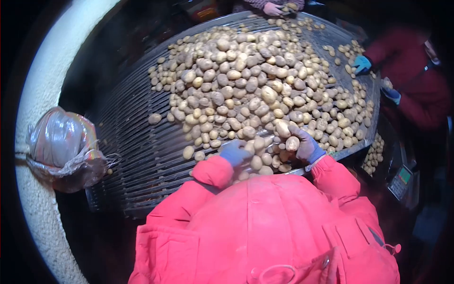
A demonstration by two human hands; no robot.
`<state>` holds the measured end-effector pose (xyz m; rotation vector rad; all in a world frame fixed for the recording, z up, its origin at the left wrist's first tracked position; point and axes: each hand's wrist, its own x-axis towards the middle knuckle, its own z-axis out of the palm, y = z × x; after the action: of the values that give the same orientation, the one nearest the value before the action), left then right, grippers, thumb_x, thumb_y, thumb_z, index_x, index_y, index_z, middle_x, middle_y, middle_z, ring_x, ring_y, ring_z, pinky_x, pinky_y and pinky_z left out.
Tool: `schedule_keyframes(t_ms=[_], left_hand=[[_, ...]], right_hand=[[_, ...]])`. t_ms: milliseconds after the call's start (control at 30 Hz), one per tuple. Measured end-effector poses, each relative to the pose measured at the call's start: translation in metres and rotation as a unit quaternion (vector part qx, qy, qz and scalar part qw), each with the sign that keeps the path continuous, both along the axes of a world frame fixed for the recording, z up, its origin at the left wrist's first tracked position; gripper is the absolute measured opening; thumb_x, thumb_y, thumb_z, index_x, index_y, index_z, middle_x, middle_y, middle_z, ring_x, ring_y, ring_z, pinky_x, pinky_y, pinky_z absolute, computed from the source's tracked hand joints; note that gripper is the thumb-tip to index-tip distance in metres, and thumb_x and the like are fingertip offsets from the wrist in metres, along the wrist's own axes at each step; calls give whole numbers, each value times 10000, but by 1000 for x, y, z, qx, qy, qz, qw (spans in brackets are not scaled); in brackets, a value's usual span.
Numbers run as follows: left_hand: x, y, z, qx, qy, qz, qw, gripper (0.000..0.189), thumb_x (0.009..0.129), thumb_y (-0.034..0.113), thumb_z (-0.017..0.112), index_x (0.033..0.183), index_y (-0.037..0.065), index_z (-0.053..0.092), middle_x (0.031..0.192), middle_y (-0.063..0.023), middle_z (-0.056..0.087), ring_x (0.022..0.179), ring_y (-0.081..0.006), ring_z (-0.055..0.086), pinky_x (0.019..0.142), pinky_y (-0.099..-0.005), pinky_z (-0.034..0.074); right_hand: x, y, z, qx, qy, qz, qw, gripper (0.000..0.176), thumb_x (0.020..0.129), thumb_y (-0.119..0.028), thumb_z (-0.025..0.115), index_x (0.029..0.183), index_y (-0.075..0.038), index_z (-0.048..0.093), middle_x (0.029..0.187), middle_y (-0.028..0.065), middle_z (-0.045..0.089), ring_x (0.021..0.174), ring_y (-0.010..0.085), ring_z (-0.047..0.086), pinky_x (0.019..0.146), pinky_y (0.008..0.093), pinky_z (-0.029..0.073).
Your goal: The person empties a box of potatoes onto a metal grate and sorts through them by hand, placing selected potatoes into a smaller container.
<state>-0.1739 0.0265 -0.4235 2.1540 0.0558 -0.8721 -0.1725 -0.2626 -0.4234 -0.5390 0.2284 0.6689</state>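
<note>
A large heap of potatoes (236, 80) covers much of a slatted metal table (137, 142). At the near edge, my left hand (235, 152), in a blue-grey glove, is beside several potatoes at the mouth of what looks like a clear bag; its fingers are blurred. My right hand (307, 144), gloved in purple and blue, is closed round a potato (292, 143), its cut or pale face turned up. Another pale potato (283, 128) touches its fingertips. Below, between my hands, more potatoes (256, 163) lie close against the front of my pink jacket.
A co-worker in dark red (411, 71) reaches over the right side with blue gloves. Another person's pink-gloved hand (273, 9) holds potatoes at the far edge. A filled plastic bag (64, 146) hangs by a white post (38, 85) at left. A scale (400, 182) stands at right.
</note>
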Motion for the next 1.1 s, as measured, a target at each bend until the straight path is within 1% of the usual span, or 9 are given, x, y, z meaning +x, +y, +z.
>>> schedule_keyframes(t_ms=[100,300,333,367,500,567,733,900,1100], left_hand=[[4,-12,38,-371,150,224,889,493,946,196,578,1412,64,487,1063,-66,659,858,-133,646,701,-276,554],[8,-40,56,-400,164,143,890,499,942,223,593,1405,66,491,1170,-116,653,1035,-237,645,884,-350,531],[6,-50,69,-388,146,119,902,480,941,218,592,1389,66,508,1194,-124,651,1085,-273,637,928,-376,516],[-2,-58,82,-255,32,48,965,458,942,231,592,1348,27,528,1242,-122,640,1133,-311,620,951,-393,502],[-6,-65,85,-268,38,110,956,430,965,260,583,1315,14,542,1254,-129,629,1151,-306,617,967,-388,506],[-1,-58,74,-490,226,241,807,414,980,282,576,1297,17,548,1279,-140,607,1150,-295,616,956,-399,529],[-12,-55,76,-470,64,220,853,499,981,232,577,1400,-9,453,1328,-148,546,1107,-206,603,852,-336,561],[-13,-76,77,-334,-129,51,932,573,886,85,586,1436,22,438,1409,-164,493,1293,-263,503,1078,-363,413],[-34,-113,95,-52,-446,-293,844,588,924,195,571,1461,32,395,1454,-235,439,1364,-391,413,1145,-446,317]], right_hand=[[-9,-2,12,115,-1,-18,993,498,984,-385,569,1331,-29,539,1216,174,641,1087,326,653,924,466,564],[-24,8,7,0,-126,-23,992,530,985,-438,549,1393,-104,491,1423,153,497,1299,380,500,1020,619,448],[-25,10,12,215,30,-19,976,521,979,-433,566,1380,-109,488,1419,157,480,1291,399,491,1013,658,428],[-24,14,11,238,40,13,970,517,977,-427,574,1377,-113,486,1418,159,475,1282,406,495,1017,655,427],[-29,16,17,273,52,8,961,493,977,-399,581,1366,-107,496,1384,158,504,1246,389,526,1000,638,456],[-31,13,17,242,9,-30,970,481,978,-388,580,1361,-105,503,1360,156,524,1232,374,542,985,618,477],[-37,7,26,171,-54,-77,981,476,991,-381,555,1374,-103,509,1318,150,561,1200,334,574,964,544,519],[-41,14,18,233,-7,-67,970,537,1000,-411,532,1402,-59,476,1376,173,526,1243,352,546,1019,539,477],[-58,18,-1,380,-9,-21,925,553,1021,-489,426,1418,-107,474,1440,140,496,1344,329,449,1153,536,307]])
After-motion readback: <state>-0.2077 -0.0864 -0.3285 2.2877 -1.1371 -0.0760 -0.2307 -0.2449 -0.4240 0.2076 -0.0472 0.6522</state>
